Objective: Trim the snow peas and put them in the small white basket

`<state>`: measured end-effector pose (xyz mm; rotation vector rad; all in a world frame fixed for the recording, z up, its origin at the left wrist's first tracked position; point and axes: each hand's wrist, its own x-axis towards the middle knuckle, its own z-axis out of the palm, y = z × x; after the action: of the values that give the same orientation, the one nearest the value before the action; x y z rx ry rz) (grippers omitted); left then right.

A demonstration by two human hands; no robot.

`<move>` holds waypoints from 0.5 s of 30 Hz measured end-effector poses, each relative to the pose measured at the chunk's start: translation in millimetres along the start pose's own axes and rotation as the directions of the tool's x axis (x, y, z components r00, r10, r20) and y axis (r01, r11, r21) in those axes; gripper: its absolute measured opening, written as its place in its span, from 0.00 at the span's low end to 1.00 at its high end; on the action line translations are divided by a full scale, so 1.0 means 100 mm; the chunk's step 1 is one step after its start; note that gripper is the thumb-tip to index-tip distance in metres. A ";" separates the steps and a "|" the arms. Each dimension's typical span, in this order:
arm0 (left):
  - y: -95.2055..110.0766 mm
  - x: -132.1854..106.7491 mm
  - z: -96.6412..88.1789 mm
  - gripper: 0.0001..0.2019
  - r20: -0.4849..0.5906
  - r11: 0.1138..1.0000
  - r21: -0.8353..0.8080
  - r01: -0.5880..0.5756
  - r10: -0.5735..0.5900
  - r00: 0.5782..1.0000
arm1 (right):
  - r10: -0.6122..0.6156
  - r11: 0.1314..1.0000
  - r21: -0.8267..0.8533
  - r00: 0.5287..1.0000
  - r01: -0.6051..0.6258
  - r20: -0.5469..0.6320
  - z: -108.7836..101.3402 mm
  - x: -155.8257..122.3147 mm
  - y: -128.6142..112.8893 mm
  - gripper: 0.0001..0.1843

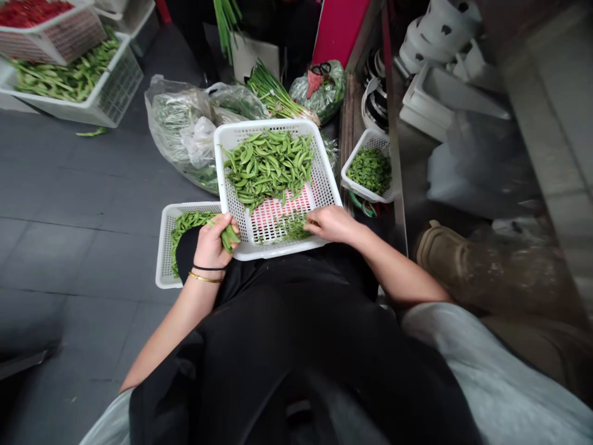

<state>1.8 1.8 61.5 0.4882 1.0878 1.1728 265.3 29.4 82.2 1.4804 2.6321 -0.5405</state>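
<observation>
A white plastic basket [327, 176] rests across my lap, tilted slightly. Snap pea pods [269, 164] fill its far part, and a small heap of trimmed stem ends [294, 227] lies in the near right corner. My left hand [215, 238] is closed around a few pea pods [229, 237] at the basket's near left edge. Over the trimmings, my right hand [328, 224] has its fingers pinched together; whatever is between them is hidden. Beside my left leg, a second white basket [164, 247] holds more green pods [188, 225].
Bagged greens [180, 123] and scallions [278, 93] lie beyond the basket. A small basket [354, 182] of chopped greens stands right, beside a metal shelf [396, 154] with white containers [430, 105]. Stacked vegetable baskets [115, 93] stand far left on the grey tiled floor [92, 185].
</observation>
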 end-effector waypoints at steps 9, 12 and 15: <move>-0.14 0.03 0.01 0.16 0.255 0.976 -0.054 0.209 -0.189 0.948 | 0.490 0.621 0.676 0.870 -0.397 0.060 0.40 1.29 0.29 0.17; -0.16 0.05 -0.03 0.12 0.337 0.969 -0.062 0.237 -0.203 0.919 | 0.540 0.275 0.857 0.808 -0.436 0.238 0.57 1.56 0.30 0.13; -0.19 0.08 -0.06 0.08 0.373 0.953 -0.070 0.295 -0.249 0.894 | 0.534 0.205 0.887 0.806 -0.415 0.254 0.60 1.51 0.34 0.10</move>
<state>5.7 1.3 40.2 0.4166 0.7309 0.8540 206.9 148.3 -17.6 2.4661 1.5590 -2.1172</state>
